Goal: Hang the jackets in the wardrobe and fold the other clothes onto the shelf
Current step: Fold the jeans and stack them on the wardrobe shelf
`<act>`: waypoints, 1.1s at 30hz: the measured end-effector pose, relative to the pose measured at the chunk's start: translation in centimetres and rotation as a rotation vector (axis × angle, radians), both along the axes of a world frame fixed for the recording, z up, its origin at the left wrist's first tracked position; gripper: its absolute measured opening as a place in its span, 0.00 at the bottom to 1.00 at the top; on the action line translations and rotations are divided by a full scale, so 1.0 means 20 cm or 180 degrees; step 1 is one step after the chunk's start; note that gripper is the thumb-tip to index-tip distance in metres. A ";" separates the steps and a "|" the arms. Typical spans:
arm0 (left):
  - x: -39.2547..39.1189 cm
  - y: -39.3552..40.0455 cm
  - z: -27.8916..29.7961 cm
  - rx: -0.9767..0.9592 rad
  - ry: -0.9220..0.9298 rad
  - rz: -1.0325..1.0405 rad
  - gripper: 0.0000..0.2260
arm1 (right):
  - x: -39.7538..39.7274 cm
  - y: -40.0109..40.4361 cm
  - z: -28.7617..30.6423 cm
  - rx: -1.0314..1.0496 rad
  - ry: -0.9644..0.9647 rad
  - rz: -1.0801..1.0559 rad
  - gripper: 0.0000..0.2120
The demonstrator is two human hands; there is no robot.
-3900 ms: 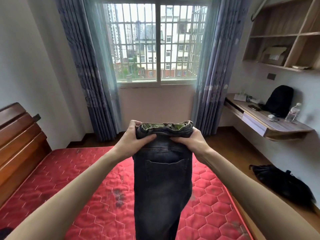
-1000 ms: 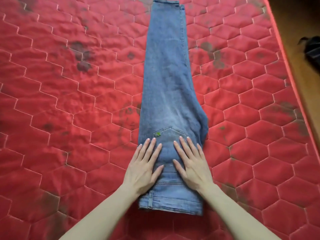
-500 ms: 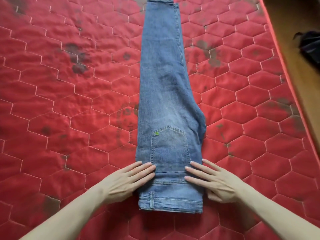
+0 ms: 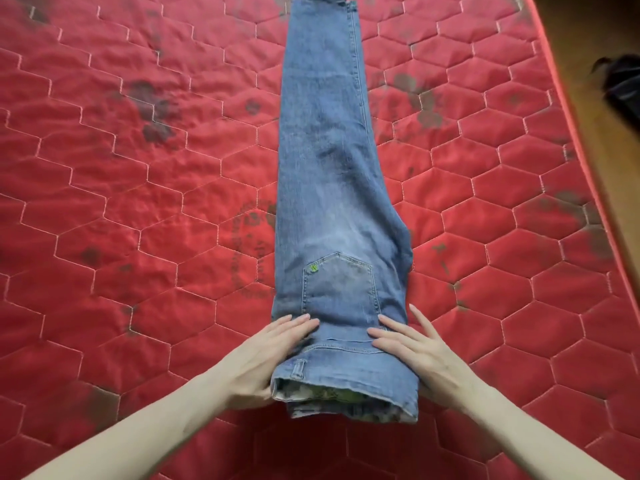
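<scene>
A pair of blue jeans [image 4: 332, 168] lies folded lengthwise on the red quilted mattress [image 4: 138, 202], legs pointing away from me and the back pocket facing up. My left hand [image 4: 263, 358] grips the left side of the waistband, fingers on top and thumb hidden beneath. My right hand [image 4: 422, 355] grips the right side the same way. The waistband end is raised a little off the mattress, so its green patterned lining shows.
The mattress carries dark stains and a round stamp mark beside the jeans. Its right edge runs along a strip of wooden floor [image 4: 568, 36], where a black bag [image 4: 623, 84] lies at the frame's right border.
The jeans went from held up in the air to lying flat on the mattress. My hands slid from pressing the pocket area to the waistband's sides, and the waistband now lifts.
</scene>
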State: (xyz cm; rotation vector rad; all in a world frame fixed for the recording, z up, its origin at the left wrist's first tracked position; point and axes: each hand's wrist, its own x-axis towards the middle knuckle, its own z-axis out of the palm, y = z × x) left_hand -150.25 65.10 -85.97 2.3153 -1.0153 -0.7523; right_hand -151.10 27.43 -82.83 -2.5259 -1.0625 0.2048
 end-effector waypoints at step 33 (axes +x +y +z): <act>0.04 -0.39 0.25 -0.0111 -0.1754 0.1635 0.24 | 0.09 0.49 -0.02 -0.0517 0.0289 -0.4167 0.13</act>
